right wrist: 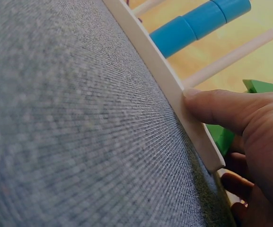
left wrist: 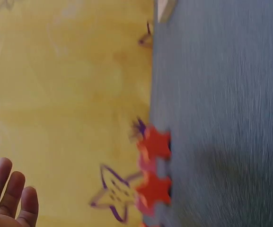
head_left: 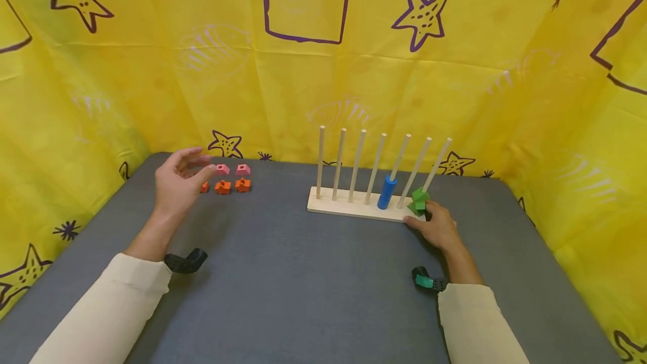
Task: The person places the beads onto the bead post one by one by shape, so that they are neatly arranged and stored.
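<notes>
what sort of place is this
Probably a makeshift tabletop recording booth: yellow starfish-print fabric hangs along three sides of a flat grey table, and a small black device sits at each wrist.

The person wears long sleeves of a cream, almost white colour. The left sleeve (head_left: pixel 101 316) is of loose cut, with some soft folds, and it finishes in a broad cuff (head_left: pixel 144 275). The right sleeve (head_left: pixel 477 324) has the same pale cloth. The left hand (head_left: pixel 177 178) and the right hand (head_left: pixel 438 226) are bare. In front of the left cuff sits a black wrist camera mount (head_left: pixel 187 262), smooth and angular in its form. The right wrist camera mount (head_left: pixel 418 272) is likewise black, but it carries a teal patch (head_left: pixel 424 281), and near this patch are small dark dots.
</notes>
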### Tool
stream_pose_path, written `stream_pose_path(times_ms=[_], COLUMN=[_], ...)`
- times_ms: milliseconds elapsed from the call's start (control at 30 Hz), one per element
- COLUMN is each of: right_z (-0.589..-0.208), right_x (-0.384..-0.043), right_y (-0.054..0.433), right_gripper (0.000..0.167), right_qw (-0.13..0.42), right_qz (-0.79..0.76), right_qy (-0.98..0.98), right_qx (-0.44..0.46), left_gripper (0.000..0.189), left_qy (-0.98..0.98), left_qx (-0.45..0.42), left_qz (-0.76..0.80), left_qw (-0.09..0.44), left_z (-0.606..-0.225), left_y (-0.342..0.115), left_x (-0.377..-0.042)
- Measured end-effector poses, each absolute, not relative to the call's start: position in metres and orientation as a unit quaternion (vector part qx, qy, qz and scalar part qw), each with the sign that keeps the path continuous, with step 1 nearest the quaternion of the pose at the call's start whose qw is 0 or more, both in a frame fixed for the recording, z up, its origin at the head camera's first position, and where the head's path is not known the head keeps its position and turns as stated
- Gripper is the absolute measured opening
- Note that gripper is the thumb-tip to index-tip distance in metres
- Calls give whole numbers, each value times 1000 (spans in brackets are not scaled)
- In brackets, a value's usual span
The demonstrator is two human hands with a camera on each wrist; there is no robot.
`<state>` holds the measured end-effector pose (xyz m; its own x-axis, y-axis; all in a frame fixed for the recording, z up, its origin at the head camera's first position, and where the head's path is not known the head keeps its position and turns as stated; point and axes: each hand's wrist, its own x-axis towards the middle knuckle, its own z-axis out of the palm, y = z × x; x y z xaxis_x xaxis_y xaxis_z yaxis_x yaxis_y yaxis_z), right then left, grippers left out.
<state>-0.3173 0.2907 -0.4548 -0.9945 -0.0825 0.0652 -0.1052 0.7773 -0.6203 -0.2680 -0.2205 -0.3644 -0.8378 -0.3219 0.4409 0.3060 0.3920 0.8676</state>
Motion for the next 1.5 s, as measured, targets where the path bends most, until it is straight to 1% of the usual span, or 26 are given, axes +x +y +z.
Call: stream_pose_path(times_ms=[167,333,400,567,733,867,1067,1233,1500], right_z=[-454,-455,-455,-455,-455,-455,-455,-455,-454], right_x=[-317,-318,-318,-319,-318,-319,-318,-318,-318], right_y=[290,290,291,291,291,291,292,292,291], right_gripper=[58,58,58,59,59,60,59,60,61], right_qw=[11,8,8,9,7,6,4,2,2], right_qz=[331,329,330,330,332,333,336,337,333], right_qy=[-942,-943,-943,-943,-942,-942,-941,-941,-942], right_qx=[46,44,42,43,42,42,40,39,37], left_gripper=[41,43,46,56,64,65,56,47,46], left_qy=[-774,-765,-775,-810,-823,-833,-854,-862,-866], left_qx=[87,138,152,160,147,136,143,165,201], left_qz=[-568,-575,-566,-543,-537,-526,-492,-470,-447], left_qw=[264,255,236,156,117,105,84,94,104], left_z=[-378,-396,-403,-416,-425,-431,-440,-440,-435], left_y=[-246,-264,-270,-280,-284,-287,-287,-284,-281], left_x=[-282,-295,-301,-308,-309,-308,-308,-306,-301])
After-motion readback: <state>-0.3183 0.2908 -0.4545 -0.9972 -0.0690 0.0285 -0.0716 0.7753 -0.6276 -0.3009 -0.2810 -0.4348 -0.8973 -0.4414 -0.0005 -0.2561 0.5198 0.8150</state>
